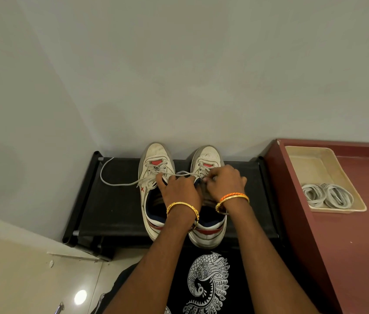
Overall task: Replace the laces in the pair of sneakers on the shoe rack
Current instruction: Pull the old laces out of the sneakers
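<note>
Working stage: unlacing, judged from the slack old lace already trailing off the left sneaker.
Sneaker location: both side by side on top of the black shoe rack, toes toward the wall, heels toward the person.
Right sneaker: laced across the lower eyelets; upper part hidden under the hands.
Left hand: over the gap between the two tongues, fingers curled, apparently pinching a lace strand (contact point partly hidden).
Right hand: over the right sneaker's upper eyelets, fingertips curled down on the lacing; exact strand held cannot be told.
Key relation: lace rows directly ahead of and below both hands, running crosswise to each shoe's long axis (heel-to-toe, pointing away from the body).
Nearer hand: right hand for the right sneaker; left hand sits between the pair, nearer the left sneaker's loose strand.
Loose lace path: sweeping out left over the rack surface in a wide loop, then back to the left sneaker.
Replacement laces: coiled in two bundles inside the beige tray on the maroon cabinet, well apart to the right, nearer the right hand.
Markings: small red mark on the left sneaker's side, not readable; no legible brand or text.
Likely next need: drawing strands toward the body, out of successive eyelets.
</note>
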`<state>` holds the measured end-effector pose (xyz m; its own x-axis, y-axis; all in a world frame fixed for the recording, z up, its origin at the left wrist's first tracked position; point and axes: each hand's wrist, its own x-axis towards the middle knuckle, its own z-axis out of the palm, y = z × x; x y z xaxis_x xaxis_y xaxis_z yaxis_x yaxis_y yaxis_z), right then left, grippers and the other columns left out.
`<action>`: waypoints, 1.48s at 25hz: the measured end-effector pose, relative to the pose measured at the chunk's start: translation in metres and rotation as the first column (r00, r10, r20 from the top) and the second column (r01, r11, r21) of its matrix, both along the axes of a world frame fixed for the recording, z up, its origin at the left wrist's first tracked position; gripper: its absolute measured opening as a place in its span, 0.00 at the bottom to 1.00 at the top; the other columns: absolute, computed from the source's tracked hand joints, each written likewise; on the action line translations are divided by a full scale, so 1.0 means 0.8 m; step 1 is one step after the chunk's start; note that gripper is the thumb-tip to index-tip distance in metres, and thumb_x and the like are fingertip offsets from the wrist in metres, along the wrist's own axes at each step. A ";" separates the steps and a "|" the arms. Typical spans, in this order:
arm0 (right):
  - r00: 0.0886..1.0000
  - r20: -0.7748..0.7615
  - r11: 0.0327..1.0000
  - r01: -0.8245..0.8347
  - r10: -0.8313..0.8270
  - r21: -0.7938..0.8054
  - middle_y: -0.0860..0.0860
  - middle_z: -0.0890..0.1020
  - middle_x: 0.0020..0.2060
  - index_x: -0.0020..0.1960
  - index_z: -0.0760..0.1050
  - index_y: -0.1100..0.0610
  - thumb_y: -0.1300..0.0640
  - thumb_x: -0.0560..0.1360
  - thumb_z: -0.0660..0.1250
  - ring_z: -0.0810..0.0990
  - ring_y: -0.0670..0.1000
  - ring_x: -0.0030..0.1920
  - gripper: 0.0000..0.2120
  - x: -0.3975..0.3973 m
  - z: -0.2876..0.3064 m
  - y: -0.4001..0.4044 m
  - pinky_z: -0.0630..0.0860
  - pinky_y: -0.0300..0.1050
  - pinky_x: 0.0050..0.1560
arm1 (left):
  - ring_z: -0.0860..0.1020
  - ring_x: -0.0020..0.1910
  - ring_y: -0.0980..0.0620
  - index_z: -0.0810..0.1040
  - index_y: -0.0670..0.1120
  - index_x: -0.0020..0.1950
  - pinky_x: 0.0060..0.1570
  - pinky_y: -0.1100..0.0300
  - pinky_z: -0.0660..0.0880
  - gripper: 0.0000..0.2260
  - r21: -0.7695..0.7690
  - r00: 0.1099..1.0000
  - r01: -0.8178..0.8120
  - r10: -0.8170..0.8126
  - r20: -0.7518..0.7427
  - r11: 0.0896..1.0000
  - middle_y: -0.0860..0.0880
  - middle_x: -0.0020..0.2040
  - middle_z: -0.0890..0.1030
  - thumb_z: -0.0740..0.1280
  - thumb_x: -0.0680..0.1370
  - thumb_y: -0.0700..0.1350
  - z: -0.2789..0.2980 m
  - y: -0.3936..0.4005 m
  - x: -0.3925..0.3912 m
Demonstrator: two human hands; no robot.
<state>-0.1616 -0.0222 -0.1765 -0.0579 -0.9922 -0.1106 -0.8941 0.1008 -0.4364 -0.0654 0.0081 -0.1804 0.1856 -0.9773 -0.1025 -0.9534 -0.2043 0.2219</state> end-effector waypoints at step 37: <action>0.789 0.377 0.874 0.438 -0.485 0.209 0.56 0.83 0.46 0.49 0.82 0.58 0.56 0.72 0.65 0.80 0.57 0.46 0.10 -0.025 -0.002 0.013 0.74 0.44 0.43 | 0.61 0.63 0.45 0.76 0.47 0.59 0.60 0.53 0.67 0.15 -0.039 0.937 0.264 -0.266 -0.226 0.964 0.44 0.64 0.63 0.67 0.74 0.51 -0.021 -0.035 -0.010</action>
<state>-0.1815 -0.0120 -0.1780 -0.4326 -0.8394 -0.3290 -0.4730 0.5220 -0.7098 -0.0736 -0.0202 -0.1972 -0.1077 -0.9888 -0.1031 -0.8967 0.0518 0.4396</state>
